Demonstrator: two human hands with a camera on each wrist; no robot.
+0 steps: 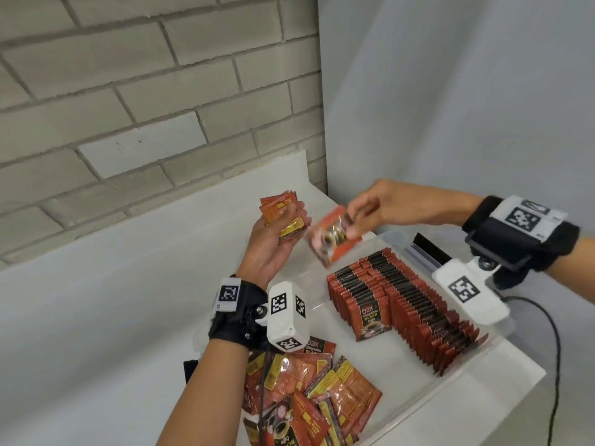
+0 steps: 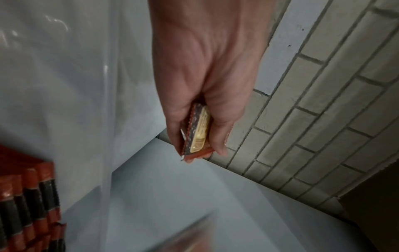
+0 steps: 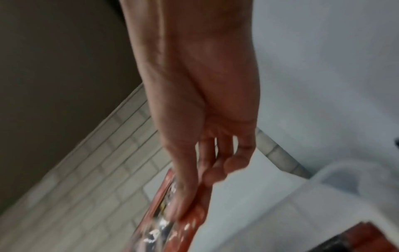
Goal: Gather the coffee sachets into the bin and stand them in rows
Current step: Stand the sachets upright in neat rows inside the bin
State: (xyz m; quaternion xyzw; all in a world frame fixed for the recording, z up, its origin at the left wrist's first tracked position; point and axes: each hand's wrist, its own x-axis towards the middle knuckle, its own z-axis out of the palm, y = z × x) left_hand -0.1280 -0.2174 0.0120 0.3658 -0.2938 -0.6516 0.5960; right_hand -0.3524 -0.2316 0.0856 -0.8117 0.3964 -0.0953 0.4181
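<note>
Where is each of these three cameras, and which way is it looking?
Head: on the head, looking down at both hands, left hand holding a sachet stack, right hand pinching one sachet over the bin.
Left wrist: along the palm at the stack.
Right wrist: along the hand at its blurred sachet.
Shared: the brick wall shows in all three views.

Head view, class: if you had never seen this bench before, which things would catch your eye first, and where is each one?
First, the two dense rows of upright red-and-black coffee sachets standing in the clear plastic bin at right. Above them, the left hand holds a small stack of red sachets, while the right hand pinches a single, blurred red sachet beside it. At the bottom lies a loose heap of red sachets.
</note>
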